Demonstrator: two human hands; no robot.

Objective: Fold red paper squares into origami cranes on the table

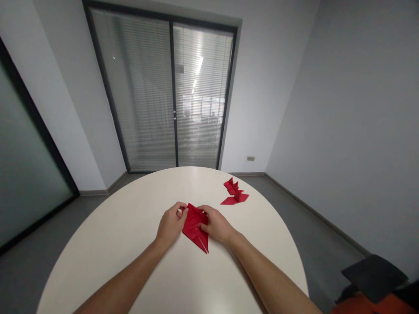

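A folded sheet of red origami paper (193, 226) is between my two hands, just above or on the white table. It is roughly diamond-shaped, with a narrow slit between two points at its near end. My left hand (172, 223) pinches its upper left edge between thumb and fingers. On the other side, my right hand (214, 223) grips the right edge, thumb on top and fingers behind the paper. The fingertips under the sheet are hidden.
Folded red paper figures (235, 192) with pointed tips stand toward the far right of the round white table (131, 218). A dark chair with an orange part (376, 279) is at the lower right. Beyond the table are glass panels with blinds (147, 100).
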